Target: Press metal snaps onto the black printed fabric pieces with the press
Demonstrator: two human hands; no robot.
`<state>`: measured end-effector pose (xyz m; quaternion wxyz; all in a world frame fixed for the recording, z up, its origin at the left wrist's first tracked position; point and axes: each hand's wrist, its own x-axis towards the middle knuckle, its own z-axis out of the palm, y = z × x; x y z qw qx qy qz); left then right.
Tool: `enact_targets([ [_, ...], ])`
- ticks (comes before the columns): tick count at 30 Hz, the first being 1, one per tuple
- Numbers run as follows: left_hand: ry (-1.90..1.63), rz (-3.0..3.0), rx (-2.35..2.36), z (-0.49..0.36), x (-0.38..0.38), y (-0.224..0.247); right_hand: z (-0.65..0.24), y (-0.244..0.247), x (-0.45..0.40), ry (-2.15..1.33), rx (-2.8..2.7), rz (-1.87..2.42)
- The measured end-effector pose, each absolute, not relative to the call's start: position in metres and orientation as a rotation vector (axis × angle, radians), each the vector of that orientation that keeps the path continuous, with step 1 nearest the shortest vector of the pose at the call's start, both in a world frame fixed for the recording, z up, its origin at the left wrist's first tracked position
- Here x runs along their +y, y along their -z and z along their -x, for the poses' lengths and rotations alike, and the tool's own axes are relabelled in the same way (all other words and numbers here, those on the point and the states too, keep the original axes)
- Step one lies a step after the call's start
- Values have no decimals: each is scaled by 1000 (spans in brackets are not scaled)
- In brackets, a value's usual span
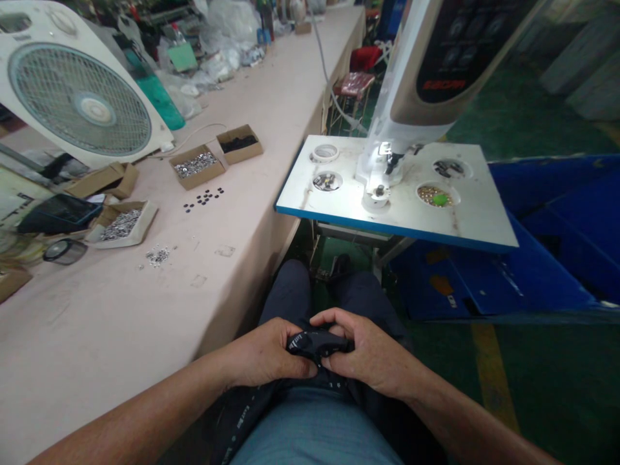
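In my lap lies a black fabric band (310, 343) with white lettering, bunched between my two hands. My left hand (271, 352) pinches its left end, the thumb stretched along the near side. My right hand (365, 349) grips the other end with thumb and fingers, its index finger arched over the top. More of the printed band trails down beside the blue shirt (314, 426). Ahead of my knees stands a snap-press machine (387, 148) on a white, blue-edged table (339, 210); its lit die is apart from both hands.
On the left worktable (232, 278) stand a box fan (92, 106), a cardboard box of metal parts (198, 166), a box of black parts (239, 143) and another metal-filled box (121, 225). Loose black discs (203, 199) and metal bits (157, 255) lie nearby. Blue bins (484, 278) stand right.
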<state>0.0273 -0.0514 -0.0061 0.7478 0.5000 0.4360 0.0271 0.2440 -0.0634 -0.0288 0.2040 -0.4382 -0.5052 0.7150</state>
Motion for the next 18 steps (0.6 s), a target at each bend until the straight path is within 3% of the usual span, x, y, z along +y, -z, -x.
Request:
enact_targets([
  [6,-145,-1025,972,-30,-57,13,-246,32,-60,-1980,-1404,1251],
  [14,-371,-661,883,-33,-64,22,-254,51,-48,-2242,-1037,995],
  [18,-560,-524,753,-42,-60,25,-248,63,-45,-2157,-970,1025],
])
